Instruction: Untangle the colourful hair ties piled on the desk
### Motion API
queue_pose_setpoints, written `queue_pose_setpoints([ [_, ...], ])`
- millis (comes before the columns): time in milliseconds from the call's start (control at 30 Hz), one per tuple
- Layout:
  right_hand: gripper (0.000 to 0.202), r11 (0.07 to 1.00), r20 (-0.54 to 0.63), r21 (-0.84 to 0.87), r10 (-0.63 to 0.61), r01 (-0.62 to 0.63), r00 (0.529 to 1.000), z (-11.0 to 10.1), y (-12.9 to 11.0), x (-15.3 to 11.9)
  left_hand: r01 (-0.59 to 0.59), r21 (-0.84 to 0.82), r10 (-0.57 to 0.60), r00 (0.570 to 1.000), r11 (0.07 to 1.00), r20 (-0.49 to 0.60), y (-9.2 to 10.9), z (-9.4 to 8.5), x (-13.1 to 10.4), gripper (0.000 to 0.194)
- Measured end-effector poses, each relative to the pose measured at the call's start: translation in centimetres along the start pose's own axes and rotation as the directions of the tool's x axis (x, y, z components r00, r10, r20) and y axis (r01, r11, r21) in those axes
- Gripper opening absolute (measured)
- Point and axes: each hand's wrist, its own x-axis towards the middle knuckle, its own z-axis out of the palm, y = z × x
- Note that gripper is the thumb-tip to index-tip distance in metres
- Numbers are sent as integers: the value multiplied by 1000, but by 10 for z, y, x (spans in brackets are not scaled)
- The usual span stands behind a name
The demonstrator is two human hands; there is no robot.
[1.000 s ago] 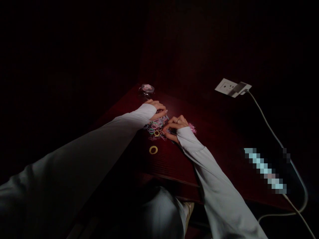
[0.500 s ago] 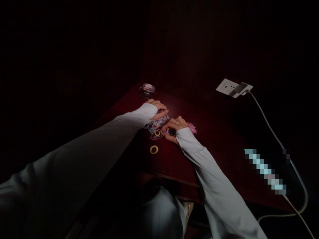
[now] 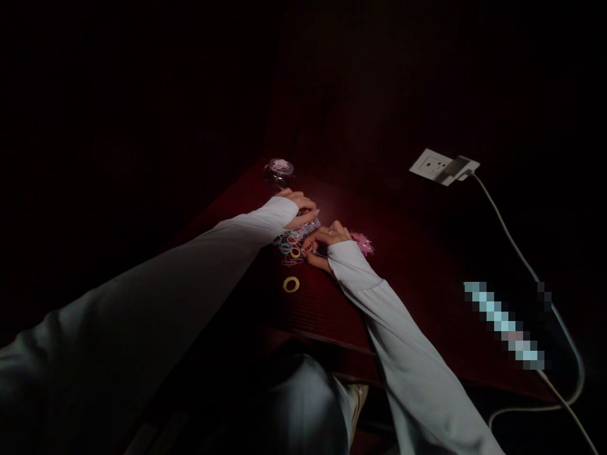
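Right hand point(image 3: 332, 236) at hair ties point(image 3: 293, 239), fingertips close; left hand point(image 3: 300, 205) curled there; whether clamped, unclear.

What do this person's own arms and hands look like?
Both arms wear long, plain, pale sleeves: the left sleeve is mostly in shadow, and the right sleeve shows a seam above the cuff. The left hand and right hand are ungloved; a finger of the latter seems to wear a thin ring.
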Motion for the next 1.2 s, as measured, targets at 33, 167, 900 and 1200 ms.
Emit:
queue_pose_setpoints([
  [33,6,1000,-4,7,2,-2,1000,1,-1,0,-6,2,6,1000,1000,-7,0,0,0,33],
  [167,5,999,-27,39,24,-23,999,3,-1,0,-34,-8,34,999,999,-11,1,-3,-1,35],
  [900,6,961,-152,240,174,-134,973,-26,18,-1,-351,-56,350,936,935,-13,16,-13,-7,49],
  [1200,9,959,-209,257,175,-119,962,-23,25,-1,-316,-65,319,947,947,40,21,-22,-12,49],
])
